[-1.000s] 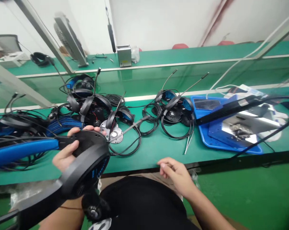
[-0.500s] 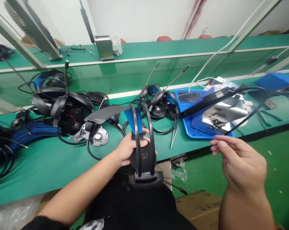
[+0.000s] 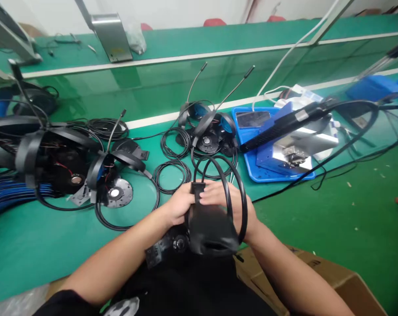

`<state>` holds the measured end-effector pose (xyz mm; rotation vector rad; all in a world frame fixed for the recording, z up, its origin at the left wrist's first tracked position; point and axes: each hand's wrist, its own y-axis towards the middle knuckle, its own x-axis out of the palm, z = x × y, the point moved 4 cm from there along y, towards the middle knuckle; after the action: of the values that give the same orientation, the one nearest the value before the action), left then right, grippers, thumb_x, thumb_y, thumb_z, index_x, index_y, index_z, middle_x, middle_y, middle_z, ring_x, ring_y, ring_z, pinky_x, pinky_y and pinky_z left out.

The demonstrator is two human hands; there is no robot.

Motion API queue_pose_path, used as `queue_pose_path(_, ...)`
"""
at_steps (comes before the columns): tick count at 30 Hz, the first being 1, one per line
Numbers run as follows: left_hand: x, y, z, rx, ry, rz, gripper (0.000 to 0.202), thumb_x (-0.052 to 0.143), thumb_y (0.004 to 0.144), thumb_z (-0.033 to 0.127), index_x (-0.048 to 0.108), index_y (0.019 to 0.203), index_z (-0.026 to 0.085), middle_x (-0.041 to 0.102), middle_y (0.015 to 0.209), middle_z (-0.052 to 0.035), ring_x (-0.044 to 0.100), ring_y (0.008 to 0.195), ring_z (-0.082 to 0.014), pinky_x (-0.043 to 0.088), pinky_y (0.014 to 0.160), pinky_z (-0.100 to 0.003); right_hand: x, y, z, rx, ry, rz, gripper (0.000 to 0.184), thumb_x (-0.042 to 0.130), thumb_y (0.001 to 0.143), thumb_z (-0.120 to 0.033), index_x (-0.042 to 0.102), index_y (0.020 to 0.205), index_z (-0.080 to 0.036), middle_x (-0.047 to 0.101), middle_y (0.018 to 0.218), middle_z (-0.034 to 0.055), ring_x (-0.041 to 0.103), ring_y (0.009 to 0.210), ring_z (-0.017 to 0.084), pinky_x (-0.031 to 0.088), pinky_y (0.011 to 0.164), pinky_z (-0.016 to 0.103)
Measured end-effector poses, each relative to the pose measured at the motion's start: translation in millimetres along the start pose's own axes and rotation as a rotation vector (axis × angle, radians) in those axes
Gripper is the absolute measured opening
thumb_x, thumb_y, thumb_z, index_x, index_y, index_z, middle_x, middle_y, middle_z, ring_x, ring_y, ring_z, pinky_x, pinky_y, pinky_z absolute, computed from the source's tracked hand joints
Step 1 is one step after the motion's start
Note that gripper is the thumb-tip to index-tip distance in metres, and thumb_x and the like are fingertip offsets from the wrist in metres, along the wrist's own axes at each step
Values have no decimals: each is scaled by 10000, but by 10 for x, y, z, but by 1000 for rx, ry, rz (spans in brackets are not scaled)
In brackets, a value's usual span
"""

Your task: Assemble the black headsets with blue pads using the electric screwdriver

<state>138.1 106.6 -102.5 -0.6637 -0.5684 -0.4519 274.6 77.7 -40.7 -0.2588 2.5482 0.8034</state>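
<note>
My left hand [image 3: 182, 204] grips the near end of a black headset [image 3: 212, 226] held low in front of my body, its thumb on the dark piece at the top. From the right, my right hand [image 3: 230, 197] lies across the same headset, fingers bent over it and the wrist behind two black headband tubes [image 3: 227, 188]. The headset is tilted and partly blurred. Below my left hand hangs an open part with a small round speaker piece [image 3: 179, 243]. On the bench just left lies another opened headset [image 3: 118, 193], its round silver plate showing.
A blue tray [image 3: 268, 176] holds a phone [image 3: 252, 119] and a blue-and-silver metal box [image 3: 293, 151]; a black stick-shaped tool [image 3: 284, 125] with a cable slants above. More headsets [image 3: 204, 131] with microphone booms and coiled cables [image 3: 172, 175] lie behind. A cardboard box [image 3: 331, 276] stands below right.
My right hand has come from the right onto the headset, which is now turned and lower between both hands. The blue strip on it no longer shows. The view has shifted.
</note>
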Motion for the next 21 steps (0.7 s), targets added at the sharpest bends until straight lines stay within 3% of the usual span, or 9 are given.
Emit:
queue_pose_path(2,-44,-7,2,-40,-102,-59,587,746,557,81,763,1139,158,780,875,-41,714,725,-177,561,679,-259,24,-136,16,-140,-47,-43,286,577,915,-105,731,1119,-233,807,1118,79,732,1171,233,602,1029,453)
queue_pose_path(5,-75,-33,-23,-92,-215,-124,515,708,561,147,786,1069,125,768,850,-74,706,709,-182,548,655,-258,75,-277,47,-145,-132,-120,330,572,932,-111,702,1219,-207,788,1214,108,675,1303,245,593,1049,471)
queue_pose_path(9,-120,-25,-57,-92,-147,22,327,833,714,361,784,923,114,749,829,-77,681,706,-156,529,649,-231,107,-337,-25,-129,-118,-216,314,554,915,-93,718,1164,-191,798,1190,105,643,1355,261,534,1123,509)
queue_pose_path(12,-110,-8,-54,-74,-89,83,322,920,671,329,777,873,123,748,805,-48,682,720,-144,529,675,-214,33,-283,-60,-73,95,-211,332,518,867,-26,738,1040,-204,826,1034,65,751,1166,226,548,1109,470)
queue_pose_path(15,-63,-5,-56,-93,-83,14,305,912,668,281,774,891,124,771,827,-57,719,743,-178,566,725,-257,-113,-124,100,196,208,2,288,545,901,-49,758,965,-233,814,895,28,786,887,173,628,935,370)
queue_pose_path(17,-40,-11,-65,-116,-129,-40,290,884,704,279,762,922,131,785,851,-70,746,752,-208,596,752,-306,-155,-6,282,438,164,134,207,629,924,-131,776,1008,-250,812,932,20,772,876,162,636,869,324)
queue_pose_path(19,-40,-10,-71,-120,-163,-60,280,871,723,267,749,934,128,793,869,-82,764,756,-228,617,761,-338,-96,111,444,625,218,148,201,704,912,-242,776,1100,-255,809,965,17,763,822,150,639,753,280)
queue_pose_path(21,-56,1,-78,-114,-160,-61,281,873,727,253,742,933,115,795,872,-94,772,750,-236,629,758,-347,51,207,551,765,394,31,278,720,907,-347,765,1163,-245,781,823,-3,701,597,127,579,516,242)
